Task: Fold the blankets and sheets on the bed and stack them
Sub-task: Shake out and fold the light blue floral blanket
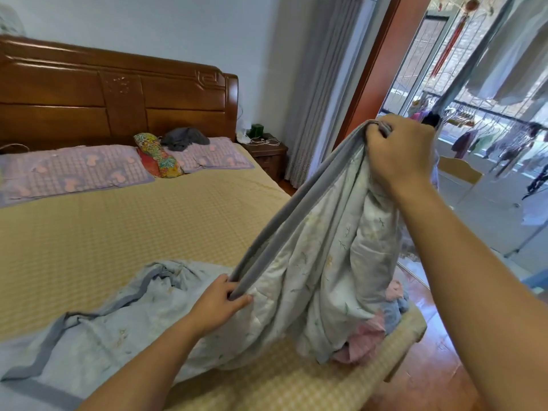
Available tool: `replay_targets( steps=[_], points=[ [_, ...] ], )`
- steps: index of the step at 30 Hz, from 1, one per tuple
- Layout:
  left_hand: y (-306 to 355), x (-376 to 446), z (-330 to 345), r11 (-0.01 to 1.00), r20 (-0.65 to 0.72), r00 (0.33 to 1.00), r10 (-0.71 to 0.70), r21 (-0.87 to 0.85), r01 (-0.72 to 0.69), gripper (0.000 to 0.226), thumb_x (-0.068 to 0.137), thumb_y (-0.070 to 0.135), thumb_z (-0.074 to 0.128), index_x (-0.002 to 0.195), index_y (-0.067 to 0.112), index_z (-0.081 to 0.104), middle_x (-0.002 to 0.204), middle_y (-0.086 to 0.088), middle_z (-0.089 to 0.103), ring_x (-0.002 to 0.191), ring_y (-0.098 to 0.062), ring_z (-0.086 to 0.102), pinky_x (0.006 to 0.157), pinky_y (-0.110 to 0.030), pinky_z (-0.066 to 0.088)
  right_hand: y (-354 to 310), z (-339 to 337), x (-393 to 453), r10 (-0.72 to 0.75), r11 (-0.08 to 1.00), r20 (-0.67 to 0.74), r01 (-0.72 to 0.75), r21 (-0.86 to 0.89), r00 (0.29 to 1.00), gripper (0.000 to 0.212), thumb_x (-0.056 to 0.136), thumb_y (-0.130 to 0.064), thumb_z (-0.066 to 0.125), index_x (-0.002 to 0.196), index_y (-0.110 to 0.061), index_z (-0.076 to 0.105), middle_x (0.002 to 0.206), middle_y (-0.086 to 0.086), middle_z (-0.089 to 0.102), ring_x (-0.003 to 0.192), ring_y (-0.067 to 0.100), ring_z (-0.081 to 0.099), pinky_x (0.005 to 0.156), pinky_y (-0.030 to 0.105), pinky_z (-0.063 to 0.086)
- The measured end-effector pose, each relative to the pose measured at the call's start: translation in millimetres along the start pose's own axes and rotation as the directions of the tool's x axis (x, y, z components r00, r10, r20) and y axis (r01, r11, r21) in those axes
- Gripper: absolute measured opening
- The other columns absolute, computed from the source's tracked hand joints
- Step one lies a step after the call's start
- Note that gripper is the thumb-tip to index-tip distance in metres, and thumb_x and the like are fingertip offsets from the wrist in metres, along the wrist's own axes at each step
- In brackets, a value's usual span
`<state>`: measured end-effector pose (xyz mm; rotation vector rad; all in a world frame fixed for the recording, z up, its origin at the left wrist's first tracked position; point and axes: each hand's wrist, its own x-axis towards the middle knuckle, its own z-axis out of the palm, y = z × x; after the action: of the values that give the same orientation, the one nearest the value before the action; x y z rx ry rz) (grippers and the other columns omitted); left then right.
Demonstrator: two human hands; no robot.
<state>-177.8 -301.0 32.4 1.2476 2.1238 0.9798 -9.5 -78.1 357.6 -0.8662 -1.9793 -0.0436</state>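
Observation:
A pale blue blanket point(320, 262) with a grey border and a faint leaf print lies partly on the yellow bed point(124, 226). My right hand point(400, 152) grips its grey edge and holds it high above the bed's right side. Lower down, my left hand point(221, 301) pinches the same grey edge near the mattress. The edge runs taut between the two hands. The rest of the blanket lies crumpled across the near left of the bed. A pink and blue bundle of cloth point(382, 327) sits under the hanging part at the bed's right corner.
Two lilac pillows point(74, 173) and a colourful small pillow point(157, 155) lie by the wooden headboard point(118, 93), with a dark garment point(184, 137) on one pillow. A nightstand point(267, 152) stands right of the bed. Beyond are a grey curtain, a balcony doorway and hanging laundry.

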Motion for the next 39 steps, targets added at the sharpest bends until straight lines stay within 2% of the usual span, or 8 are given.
replay_targets(
  steps=[13,22,26,28,32,36,37,39],
  points=[
    [10,-83,-44,0.964,-0.126,0.985,0.114,-0.224,-0.140,0.022,0.096,0.041,0.054,0.083,0.032,0.070,0.083,0.004,0.060,0.077,-0.014,0.060,0.066,-0.020,0.043,47,37,7,0.171,0.952,0.128,-0.131,-0.276,0.977,0.019,0.095,-0.022,0.047,0.081,-0.021,0.060,0.077,0.008,0.055,0.077,0.034,0.055,0.065,0.034,0.037],
    [20,-105,-108,0.995,-0.246,0.969,0.008,-0.097,-0.033,0.049,0.094,0.029,0.070,0.131,0.058,0.053,0.087,0.009,0.065,0.084,0.001,0.060,0.071,-0.014,0.046,55,56,2,0.177,0.956,0.184,-0.125,-0.264,0.967,0.023,0.097,-0.022,0.047,0.082,-0.017,0.063,0.074,0.006,0.048,0.073,0.030,0.046,0.067,0.035,0.037],
    [30,-123,-132,0.987,-0.098,0.990,-0.103,0.114,0.114,0.022,0.098,0.039,0.059,0.084,0.024,0.066,0.071,0.003,0.060,0.067,-0.005,0.054,0.062,-0.025,0.038,62,71,-2,0.132,0.973,0.294,-0.067,-0.220,0.947,0.028,0.092,-0.022,0.049,0.068,-0.010,0.055,0.065,0.008,0.049,0.066,0.030,0.046,0.057,0.031,0.034],
    [15,-124,-141,0.947,-0.341,0.909,-0.241,0.121,0.297,0.035,0.105,0.037,0.048,0.078,0.019,0.061,0.076,0.002,0.064,0.074,-0.013,0.060,0.067,-0.033,0.041,58,83,-7,0.089,0.985,0.422,-0.018,-0.169,0.902,0.028,0.084,-0.023,0.048,0.058,-0.013,0.047,0.060,0.007,0.046,0.061,0.031,0.048,0.050,0.028,0.027],
    [-31,-139,-146,0.687,-0.631,0.583,-0.512,0.107,0.719,0.044,0.109,0.037,0.030,0.111,0.012,0.066,0.110,-0.021,0.068,0.100,-0.040,0.063,0.085,-0.045,0.050,23,109,-55,-0.250,0.932,0.746,0.362,0.013,0.617,0.038,0.092,-0.034,0.044,0.065,-0.011,0.057,0.072,0.006,0.058,0.070,0.026,0.051,0.058,0.036,0.034],
    [-54,-206,-91,0.519,-0.116,0.589,-0.800,0.358,0.776,0.037,0.108,0.025,0.039,0.128,0.008,0.063,0.126,-0.012,0.066,0.118,-0.029,0.062,0.096,-0.032,0.046,36,109,-150,-0.340,0.810,0.886,0.381,0.446,-0.315,0.039,0.090,-0.038,0.060,0.061,-0.016,0.048,0.061,-0.001,0.047,0.058,0.005,0.044,0.064,0.031,0.040],
    [-53,-228,-72,0.499,0.041,0.538,-0.842,0.437,0.748,0.037,0.106,0.032,0.043,0.126,0.010,0.066,0.127,-0.009,0.066,0.118,-0.025,0.062,0.093,-0.030,0.048,51,111,-166,-0.220,0.796,0.853,0.419,0.438,-0.474,0.041,0.089,-0.048,0.060,0.062,-0.020,0.050,0.063,-0.004,0.050,0.059,0.005,0.045,0.065,0.029,0.040],
    [-49,-272,-43,0.458,0.303,0.356,-0.884,0.412,0.788,0.041,0.101,0.046,0.053,0.120,0.014,0.069,0.120,-0.003,0.069,0.109,-0.021,0.066,0.082,-0.027,0.049,75,119,-179,-0.043,0.794,0.818,0.478,0.377,-0.573,0.043,0.084,-0.064,0.061,0.067,-0.025,0.059,0.068,-0.010,0.060,0.065,0.007,0.051,0.067,0.027,0.043]
  ],
)
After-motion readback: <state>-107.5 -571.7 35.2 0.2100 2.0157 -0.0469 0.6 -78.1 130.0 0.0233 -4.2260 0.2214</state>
